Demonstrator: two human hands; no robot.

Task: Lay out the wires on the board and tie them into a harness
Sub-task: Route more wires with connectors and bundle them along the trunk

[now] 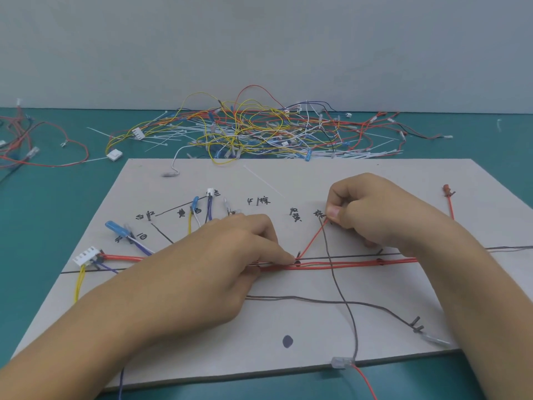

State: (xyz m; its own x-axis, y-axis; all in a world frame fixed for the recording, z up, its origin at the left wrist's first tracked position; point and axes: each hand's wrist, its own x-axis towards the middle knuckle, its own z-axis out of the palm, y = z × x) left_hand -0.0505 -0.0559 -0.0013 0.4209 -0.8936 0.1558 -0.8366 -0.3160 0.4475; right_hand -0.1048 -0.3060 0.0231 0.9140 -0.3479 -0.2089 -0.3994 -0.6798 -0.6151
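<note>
On the board (302, 180), mid-run: the left hand (230, 255) is pinning the red bundle (340, 264) along the drawn trunk line. Its thumb and forefinger are closing on the bundle right beside a black tie (297, 262). A second tie (380, 261) is sitting further right on the same bundle.

The right hand (383, 212) is holding the top of the red branch wire (313, 238) at a handwritten label, grip clamped on it thumb to forefinger. The grey wire (337, 284) is meeting the same spot; can't tell if it's inside the pinch too. It's running down across the bundle and off the front edge by a clear terminal (341, 362).

Handling read: these are looking like thin insulated leads, near weightless, floppy and a bit springy. They're likely going to creep off the drawn lines unless someone is keeping light tension on them. Insulation is probably slick, so I'm favouring a pinch close to a tie or a route mark over holding mid-span. I'm also advising against tugging on crimped terminals or the white connector (86, 256) at the left end.

Progress guess: trunk is partly tied, branches are getting routed, grey wire is lying untied. The spare wire pile (253, 131) is sitting on the table (43, 212) behind the board.
</note>
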